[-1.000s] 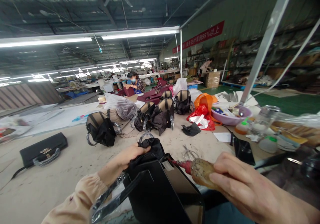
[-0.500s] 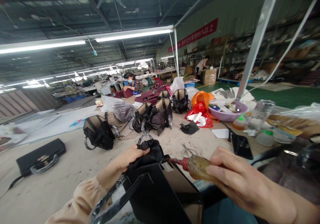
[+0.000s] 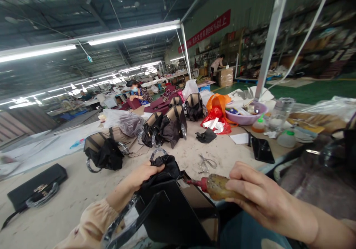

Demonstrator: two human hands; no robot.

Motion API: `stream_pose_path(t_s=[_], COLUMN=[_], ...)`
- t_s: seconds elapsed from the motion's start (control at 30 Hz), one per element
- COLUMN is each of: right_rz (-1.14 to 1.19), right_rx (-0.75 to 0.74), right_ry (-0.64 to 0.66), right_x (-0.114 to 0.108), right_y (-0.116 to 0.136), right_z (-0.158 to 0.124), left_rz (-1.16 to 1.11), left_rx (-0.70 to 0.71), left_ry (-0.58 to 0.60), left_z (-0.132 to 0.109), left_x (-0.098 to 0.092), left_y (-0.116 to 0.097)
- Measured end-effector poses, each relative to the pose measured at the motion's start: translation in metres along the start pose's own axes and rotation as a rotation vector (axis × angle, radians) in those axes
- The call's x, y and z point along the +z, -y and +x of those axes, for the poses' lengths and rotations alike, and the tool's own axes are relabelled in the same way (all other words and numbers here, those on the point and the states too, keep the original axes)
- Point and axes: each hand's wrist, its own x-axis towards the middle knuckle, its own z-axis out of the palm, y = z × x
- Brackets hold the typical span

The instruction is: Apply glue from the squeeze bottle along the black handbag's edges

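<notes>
A black handbag (image 3: 172, 215) with tan inner panels leans before me, its plastic-wrapped handle toward the lower left. My left hand (image 3: 146, 173) is closed on the bunched black lining (image 3: 168, 169) at the bag's upper edge. In my right hand (image 3: 256, 189) is a stained, yellowish glue bottle (image 3: 218, 186) with a red nozzle. The nozzle's tip is at the bag's edge, beside the tan panel; whether it touches I cannot tell. Scissors (image 3: 207, 163) lie on the table just beyond the bottle.
Several similar bags (image 3: 174, 124) stand farther back on the table (image 3: 83, 193). A black flap bag (image 3: 37, 187) lies at left. At right are a purple basin (image 3: 244, 119), a phone (image 3: 262, 149), a glass jar (image 3: 280, 113) and small bottles (image 3: 287, 138). A metal post (image 3: 268, 52) rises behind.
My view has shifted slightly to the right. The nozzle has moved a little way down along the bag's edge. Both hands keep their hold, and the scissors show more fully.
</notes>
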Motion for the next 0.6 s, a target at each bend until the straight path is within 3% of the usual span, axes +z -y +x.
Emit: stream_pose_path(t_s=[0.17, 0.43, 0.6], right_rz=[0.029, 0.11, 0.147], right_rx=[0.024, 0.154, 0.188], right_ry=[-0.053, -0.109, -0.106], right_x=[0.006, 0.019, 0.023], right_y=[-0.005, -0.023, -0.03], right_z=[0.001, -0.014, -0.027], left_rz=[-0.006, 0.047, 0.054], left_rx=[-0.066, -0.102, -0.151], left_ry=[0.042, 0.081, 0.084], left_z=[0.011, 0.014, 0.023], left_x=[0.002, 0.007, 0.012], left_y=[0.01, -0.003, 0.001])
